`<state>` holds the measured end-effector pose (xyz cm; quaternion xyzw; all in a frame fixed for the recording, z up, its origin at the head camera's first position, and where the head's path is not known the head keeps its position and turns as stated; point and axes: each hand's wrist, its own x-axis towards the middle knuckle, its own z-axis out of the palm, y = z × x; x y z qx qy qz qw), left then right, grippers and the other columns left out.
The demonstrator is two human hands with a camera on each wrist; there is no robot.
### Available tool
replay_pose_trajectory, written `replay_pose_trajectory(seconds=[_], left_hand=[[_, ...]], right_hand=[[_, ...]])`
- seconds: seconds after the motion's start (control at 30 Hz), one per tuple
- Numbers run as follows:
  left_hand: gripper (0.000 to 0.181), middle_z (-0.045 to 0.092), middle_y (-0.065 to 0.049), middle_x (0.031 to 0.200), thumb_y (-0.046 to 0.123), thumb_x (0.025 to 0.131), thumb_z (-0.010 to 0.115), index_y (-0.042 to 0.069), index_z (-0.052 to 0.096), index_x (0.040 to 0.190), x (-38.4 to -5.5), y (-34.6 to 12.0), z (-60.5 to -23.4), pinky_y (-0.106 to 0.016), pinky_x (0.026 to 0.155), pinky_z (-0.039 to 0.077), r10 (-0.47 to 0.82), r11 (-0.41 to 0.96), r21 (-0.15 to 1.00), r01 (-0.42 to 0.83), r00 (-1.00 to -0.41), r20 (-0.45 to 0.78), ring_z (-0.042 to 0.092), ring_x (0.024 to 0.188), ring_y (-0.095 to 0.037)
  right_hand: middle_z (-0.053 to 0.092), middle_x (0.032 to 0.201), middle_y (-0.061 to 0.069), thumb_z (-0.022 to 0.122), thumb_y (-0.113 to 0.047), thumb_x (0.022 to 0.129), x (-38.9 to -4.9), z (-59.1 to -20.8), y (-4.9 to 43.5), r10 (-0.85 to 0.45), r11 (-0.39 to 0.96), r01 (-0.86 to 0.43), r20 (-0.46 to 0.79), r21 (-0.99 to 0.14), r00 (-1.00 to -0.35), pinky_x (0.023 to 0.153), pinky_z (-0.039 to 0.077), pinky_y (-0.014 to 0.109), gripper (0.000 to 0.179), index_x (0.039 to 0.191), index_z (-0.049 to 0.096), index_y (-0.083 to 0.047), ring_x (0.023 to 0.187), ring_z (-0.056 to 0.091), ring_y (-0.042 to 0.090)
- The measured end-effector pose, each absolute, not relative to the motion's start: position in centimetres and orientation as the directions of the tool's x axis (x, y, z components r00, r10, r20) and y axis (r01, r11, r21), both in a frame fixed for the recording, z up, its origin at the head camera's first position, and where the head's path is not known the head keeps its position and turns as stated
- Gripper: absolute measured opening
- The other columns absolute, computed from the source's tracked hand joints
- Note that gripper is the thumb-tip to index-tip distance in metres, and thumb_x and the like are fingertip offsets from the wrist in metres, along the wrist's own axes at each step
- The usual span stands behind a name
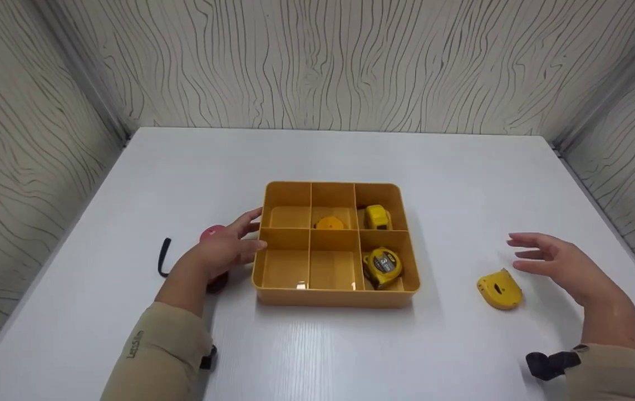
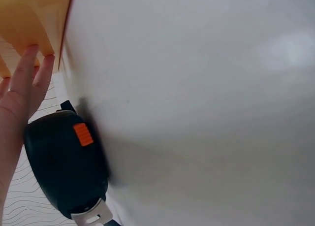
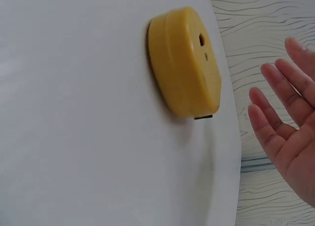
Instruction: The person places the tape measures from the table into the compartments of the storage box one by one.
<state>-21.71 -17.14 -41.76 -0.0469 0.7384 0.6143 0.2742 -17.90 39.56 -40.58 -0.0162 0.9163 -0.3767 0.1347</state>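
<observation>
My left hand (image 1: 220, 250) is at the left wall of a yellow six-compartment box (image 1: 334, 298). Its fingers are fairly straight, the fingertips against the outer wall and the thumb at the rim. Close beneath that hand lies a black tape measure (image 2: 64, 162) with an orange button, mostly covered in the head view. A pink round thing (image 1: 212, 230) peeks out beside the hand. My right hand (image 1: 567, 267) hovers at the right, fingers spread and holding nothing. Just left of it, a yellow tape measure (image 1: 500, 289) lies on the white table.
Inside the box, a yellow tape measure (image 1: 383, 267) sits front right, another (image 1: 377, 217) back right, and an orange-yellow round one (image 1: 330, 223) back middle. A black wrist strap (image 1: 163, 259) lies left of the left hand. Patterned panels (image 1: 317, 67) enclose the table's back and sides.
</observation>
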Motion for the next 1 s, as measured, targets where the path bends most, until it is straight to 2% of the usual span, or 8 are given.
replay_pose_trajectory(seconds=[0.17, 0.27, 0.4, 0.53, 0.6, 0.67, 0.8, 1.0], left_hand=[[0.077, 0.033, 0.01, 0.14, 0.028, 0.075, 0.075, 0.051, 0.031, 0.134, -21.6, -17.1, -41.8, -0.04, 0.099, 0.04, 0.26, 0.257, 0.879, -0.402, -0.847, -0.464, 0.044, 0.121, -0.016], [0.077, 0.034, 0.012, 0.138, 0.031, 0.073, 0.075, 0.053, 0.031, 0.133, -21.6, -17.1, -41.8, -0.041, 0.1, 0.038, 0.256, 0.263, 0.873, -0.411, -0.843, -0.474, 0.045, 0.12, -0.015], [0.079, 0.035, 0.015, 0.136, 0.032, 0.072, 0.076, 0.055, 0.031, 0.132, -21.7, -17.0, -41.8, -0.042, 0.1, 0.038, 0.244, 0.277, 0.862, -0.424, -0.836, -0.49, 0.045, 0.119, -0.015], [0.079, 0.036, 0.015, 0.136, 0.032, 0.072, 0.076, 0.056, 0.031, 0.132, -21.8, -16.9, -41.7, -0.044, 0.1, 0.038, 0.233, 0.29, 0.855, -0.43, -0.835, -0.498, 0.045, 0.12, -0.016], [0.079, 0.036, 0.015, 0.137, 0.033, 0.072, 0.077, 0.057, 0.031, 0.131, -21.7, -16.9, -41.6, -0.044, 0.1, 0.037, 0.226, 0.297, 0.853, -0.43, -0.836, -0.5, 0.045, 0.12, -0.016], [0.079, 0.035, 0.014, 0.137, 0.032, 0.072, 0.077, 0.056, 0.031, 0.131, -21.7, -16.9, -41.6, -0.044, 0.1, 0.038, 0.228, 0.298, 0.855, -0.424, -0.839, -0.495, 0.045, 0.12, -0.016], [0.077, 0.034, 0.012, 0.138, 0.03, 0.074, 0.075, 0.052, 0.03, 0.134, -21.6, -17.0, -41.6, -0.041, 0.098, 0.04, 0.248, 0.278, 0.869, -0.408, -0.844, -0.476, 0.045, 0.12, -0.015], [0.079, 0.033, 0.009, 0.141, 0.029, 0.075, 0.074, 0.05, 0.028, 0.136, -21.6, -17.1, -41.6, -0.04, 0.098, 0.041, 0.258, 0.27, 0.875, -0.402, -0.846, -0.468, 0.044, 0.121, -0.016]], right_hand=[[0.033, 0.143, 0.018, 0.063, -0.036, 0.084, -17.3, -41.9, 40.3, -0.175, 0.7, 0.115, -0.325, -0.705, -0.929, 0.095, 0.04, 0.05, 0.068, 0.14, 0.035, -0.01, 0.121, 0.042, 0.034], [0.032, 0.143, 0.017, 0.068, -0.034, 0.079, -17.0, -42.5, 40.6, -0.214, 0.679, 0.137, -0.374, -0.721, -0.903, 0.092, 0.045, 0.037, 0.071, 0.139, 0.037, -0.011, 0.121, 0.044, 0.03], [0.032, 0.144, 0.012, 0.071, -0.026, 0.076, -16.8, -43.0, 40.9, -0.279, 0.644, 0.149, -0.412, -0.75, -0.868, 0.086, 0.043, 0.019, 0.072, 0.139, 0.038, -0.014, 0.115, 0.046, 0.008], [0.034, 0.144, -0.002, 0.07, -0.021, 0.075, -16.6, -43.2, 41.1, -0.33, 0.627, 0.143, -0.427, -0.766, -0.842, 0.087, 0.037, 0.013, 0.072, 0.14, 0.038, -0.018, 0.109, 0.041, -0.012], [0.032, 0.146, -0.003, 0.07, -0.021, 0.076, -16.5, -43.3, 41.0, -0.355, 0.625, 0.112, -0.409, -0.772, -0.841, 0.087, 0.033, 0.01, 0.072, 0.14, 0.038, -0.018, 0.109, 0.037, -0.018], [0.028, 0.148, 0.002, 0.071, -0.022, 0.076, -16.5, -43.3, 40.8, -0.369, 0.636, 0.068, -0.381, -0.768, -0.848, 0.087, 0.031, 0.007, 0.072, 0.14, 0.039, -0.016, 0.109, 0.033, -0.021], [0.025, 0.147, 0.016, 0.074, -0.029, 0.073, -17.0, -43.3, 40.2, -0.353, 0.697, -0.015, -0.325, -0.717, -0.877, 0.085, 0.038, 0.009, 0.074, 0.138, 0.041, -0.014, 0.107, 0.042, -0.011], [0.038, 0.138, 0.015, 0.076, -0.037, 0.07, -17.9, -43.5, 38.9, -0.202, 0.782, 0.038, -0.31, -0.622, -0.929, 0.082, 0.045, 0.027, 0.076, 0.135, 0.044, -0.014, 0.102, 0.048, 0.022]])
